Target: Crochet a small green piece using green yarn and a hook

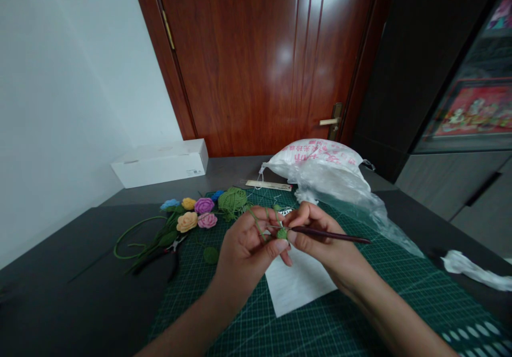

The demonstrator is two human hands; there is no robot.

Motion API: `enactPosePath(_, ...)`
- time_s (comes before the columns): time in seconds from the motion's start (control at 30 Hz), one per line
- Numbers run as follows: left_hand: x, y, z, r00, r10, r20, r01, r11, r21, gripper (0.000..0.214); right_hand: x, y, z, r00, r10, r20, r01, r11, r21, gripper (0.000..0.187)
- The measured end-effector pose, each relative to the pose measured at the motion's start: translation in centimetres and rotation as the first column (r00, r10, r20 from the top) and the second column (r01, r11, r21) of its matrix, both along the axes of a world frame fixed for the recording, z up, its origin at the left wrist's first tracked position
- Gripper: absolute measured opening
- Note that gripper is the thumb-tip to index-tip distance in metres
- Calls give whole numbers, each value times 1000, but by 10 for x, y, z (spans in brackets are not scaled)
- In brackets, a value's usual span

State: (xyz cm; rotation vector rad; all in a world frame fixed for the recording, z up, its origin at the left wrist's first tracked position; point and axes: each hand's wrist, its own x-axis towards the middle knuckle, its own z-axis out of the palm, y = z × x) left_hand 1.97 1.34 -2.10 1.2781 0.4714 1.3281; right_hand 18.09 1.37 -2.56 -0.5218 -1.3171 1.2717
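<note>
My left hand [256, 240] pinches a small green crochet piece [282, 233] between thumb and fingers, with green yarn running over its fingers. In my right hand [316, 232] is a crochet hook [340, 234] with a dark handle, held like a pencil. The hook's thin metal tip meets the green piece; the exact stitch is too small to make out. Behind my left hand lies a ball of green yarn [232, 200]. Below both hands a white sheet of paper [298, 282] rests on the green cutting mat [240, 314].
Crocheted flowers [187, 222] with green stems lie to the left, beside black-handled pliers [175, 256] and a green leaf [210, 255]. A white box [160, 162] stands at the back left. A ruler [268, 185] and a white plastic bag [324, 160] are at the back; crumpled white material [476, 272] lies right.
</note>
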Motion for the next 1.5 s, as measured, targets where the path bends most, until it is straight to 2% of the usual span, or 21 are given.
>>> enactPosePath(0.2,0,1,-1,1000,-6,-7,6,1000,6,26,3,1,-5,999,-35,11,35,999,-4,23)
enactPosePath(0.47,-1,0,7,992,-104,70,114,983,-145,21,3,1,0,997,-54,50,49,993,103,22)
enactPosePath(0.87,-2,0,6,975,-175,134,204,947,-247,23,3,0,-3,999,18,29,-20,998,52,26)
enactPosePath(1.03,-1,0,6,971,-200,132,226,948,-225,21,3,-2,-2,998,-28,63,23,997,77,24)
enactPosePath(1.17,0,-2,6,977,-175,122,195,963,-185,20,2,-2,-4,996,-51,73,42,993,112,24)
enactPosePath(1.5,1,-4,6,991,-103,85,115,981,-157,22,2,1,-4,999,23,32,-26,993,113,23)
